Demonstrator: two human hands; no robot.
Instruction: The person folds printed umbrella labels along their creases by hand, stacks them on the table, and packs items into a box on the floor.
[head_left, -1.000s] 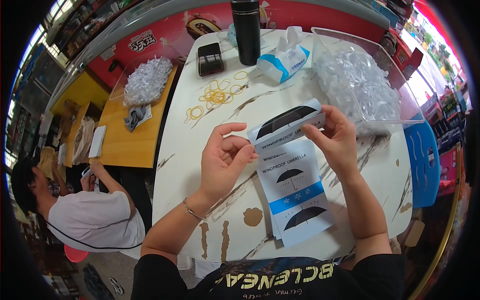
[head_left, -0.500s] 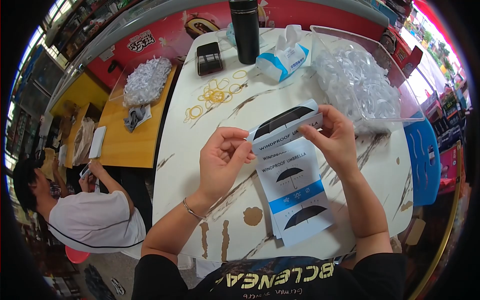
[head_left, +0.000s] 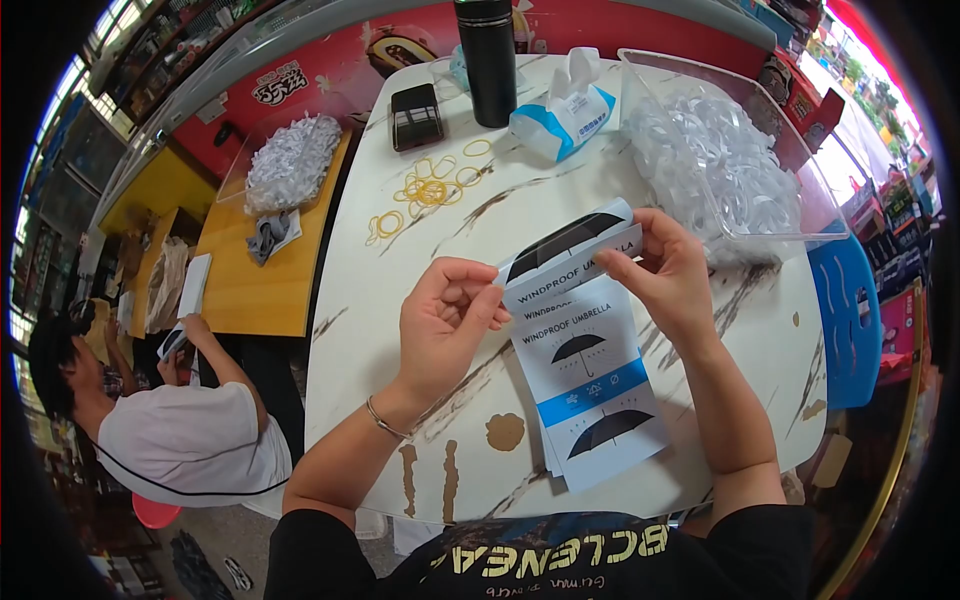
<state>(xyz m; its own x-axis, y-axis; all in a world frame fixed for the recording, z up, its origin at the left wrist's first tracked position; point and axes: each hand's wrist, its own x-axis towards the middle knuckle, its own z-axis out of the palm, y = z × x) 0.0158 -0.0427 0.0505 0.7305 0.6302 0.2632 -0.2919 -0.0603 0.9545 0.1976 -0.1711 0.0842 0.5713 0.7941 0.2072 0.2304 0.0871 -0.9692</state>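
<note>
A folded paper leaflet [head_left: 570, 262] printed "WINDPROOF UMBRELLA" is held up between both my hands. My left hand [head_left: 447, 312] pinches its left end between thumb and fingers. At the other end, my right hand [head_left: 672, 275] grips the leaflet with the thumb in front and the fingers behind. The top panel is curled back and shows a black umbrella picture. Just below, a small stack of flat leaflets [head_left: 592, 395] with a blue band lies on the marble-patterned table [head_left: 380, 330], slightly fanned.
Yellow rubber bands [head_left: 430, 190] lie loose beyond my left hand. A black device [head_left: 417, 117], a black bottle [head_left: 487, 65] and a tissue pack [head_left: 565, 118] stand farther back. A clear bin [head_left: 735, 165] of white rolled pieces sits right. A co-worker [head_left: 185, 435] handles paper at left.
My hands and the leaflet keep nearly the same pose; the view shifts very slightly. At left, the co-worker's hand and the paper in it have moved a little.
</note>
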